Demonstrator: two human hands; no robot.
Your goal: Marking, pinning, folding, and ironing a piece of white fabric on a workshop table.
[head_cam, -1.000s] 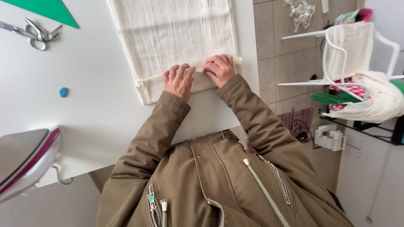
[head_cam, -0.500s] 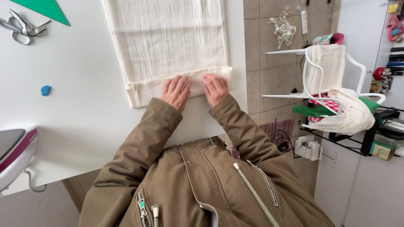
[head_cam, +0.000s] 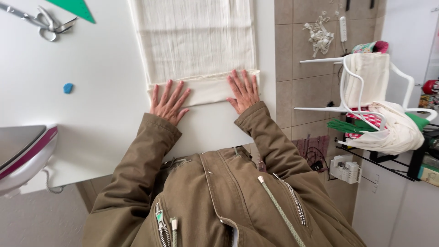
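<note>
A cream cloth (head_cam: 196,41) lies flat on the white tabletop (head_cam: 91,123), its near edge folded into a band, apparently pinned down to set the crease. The left hand (head_cam: 168,102) and right hand (head_cam: 243,91) lie spread flat on the band's ends, gripping nothing. Scissors (head_cam: 43,20) rest at ten o'clock.

Crinkled matt cream cloth (head_cam: 196,41); smooth, perhaps laminate, white table (head_cam: 91,119).
</note>
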